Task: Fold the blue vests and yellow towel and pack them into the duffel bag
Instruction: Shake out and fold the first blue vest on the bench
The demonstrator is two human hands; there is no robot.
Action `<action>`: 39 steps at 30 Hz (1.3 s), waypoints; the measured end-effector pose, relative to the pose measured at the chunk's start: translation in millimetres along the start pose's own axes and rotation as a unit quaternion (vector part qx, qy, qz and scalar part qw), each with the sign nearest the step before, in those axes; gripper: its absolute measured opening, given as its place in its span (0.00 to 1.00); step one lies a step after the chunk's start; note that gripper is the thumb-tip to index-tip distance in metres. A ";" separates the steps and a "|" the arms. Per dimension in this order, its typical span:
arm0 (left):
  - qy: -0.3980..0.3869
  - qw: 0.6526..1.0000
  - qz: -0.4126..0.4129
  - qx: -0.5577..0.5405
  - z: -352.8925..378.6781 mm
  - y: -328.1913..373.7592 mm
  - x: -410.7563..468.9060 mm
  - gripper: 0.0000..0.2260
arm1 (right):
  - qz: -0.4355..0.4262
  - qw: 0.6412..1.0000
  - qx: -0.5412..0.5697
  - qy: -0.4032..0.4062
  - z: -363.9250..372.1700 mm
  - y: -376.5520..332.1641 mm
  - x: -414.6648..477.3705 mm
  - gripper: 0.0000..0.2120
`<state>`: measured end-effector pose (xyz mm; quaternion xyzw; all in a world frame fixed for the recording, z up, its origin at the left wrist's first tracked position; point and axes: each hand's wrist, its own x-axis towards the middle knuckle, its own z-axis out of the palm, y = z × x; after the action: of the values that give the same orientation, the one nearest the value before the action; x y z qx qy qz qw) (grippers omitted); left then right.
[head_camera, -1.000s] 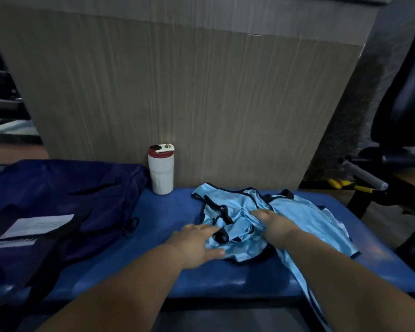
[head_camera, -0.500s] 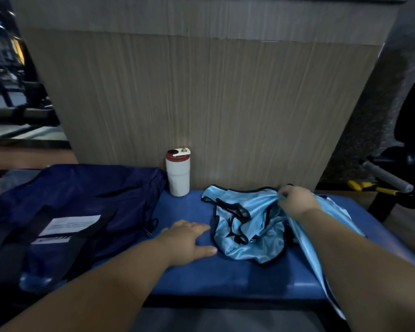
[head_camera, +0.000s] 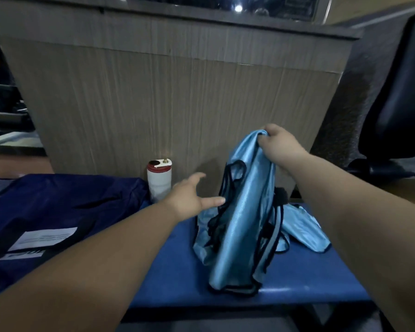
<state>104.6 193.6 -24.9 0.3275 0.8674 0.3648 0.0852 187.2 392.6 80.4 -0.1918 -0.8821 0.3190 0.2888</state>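
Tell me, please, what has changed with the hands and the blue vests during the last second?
The right hand gripped a blue vest and lifted it; it now hangs from that hand, lower end on the bench. The left hand left the pile and rose, open, toward the hanging vest. The duffel bag, the bottle and the other vest on the bench stayed.

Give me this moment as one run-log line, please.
right hand: holds blue vest up | left hand: fingers straight, beside vest | duffel bag: left of bottle

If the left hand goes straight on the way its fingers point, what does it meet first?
Probably the blue vest held up by the right hand; the left hand looks close, depth unclear.
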 end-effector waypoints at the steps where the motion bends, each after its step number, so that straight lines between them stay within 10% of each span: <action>1: 0.010 1.000 0.006 -0.008 -1.3 9.3 0.7 0.44 | -0.006 1.000 0.015 -0.007 -2.2 -10.3 -0.3 0.06; 11: 0.098 0.953 0.062 -0.279 -48.2 54.2 5.1 0.31 | -0.011 0.998 0.061 -0.018 -5.3 -66.1 7.4 0.05; 16: 0.107 0.971 0.104 -0.188 -65.8 69.7 5.9 0.29 | 0.023 1.000 -0.003 -0.009 3.9 -72.9 3.1 0.12; 19: 0.140 0.983 0.101 -0.066 -68.4 76.0 8.1 0.12 | 0.036 0.999 -0.004 -0.022 10.0 -68.5 -1.4 0.09; 24: 0.167 0.981 0.050 0.086 -82.0 74.9 16.8 0.05 | 0.087 0.968 0.094 -0.215 18.9 -44.4 -16.4 0.05; 30: 0.062 0.990 0.108 0.073 -97.8 80.1 25.9 0.15 | 0.211 0.902 0.221 -0.305 30.7 -5.0 -22.4 0.44; 36: -0.088 0.981 0.169 -0.029 -114.7 92.2 18.2 0.15 | 0.280 0.884 0.268 -0.260 68.0 6.6 -30.8 0.37; 39: -0.141 0.968 0.178 -0.104 -118.9 92.6 13.2 0.18 | 0.337 0.813 0.376 -0.288 87.1 6.0 -43.2 0.39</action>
<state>95.3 181.4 125.6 0.5145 0.7316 0.4122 0.1735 165.9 334.9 4.7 -0.2531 -0.6162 0.7438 -0.0550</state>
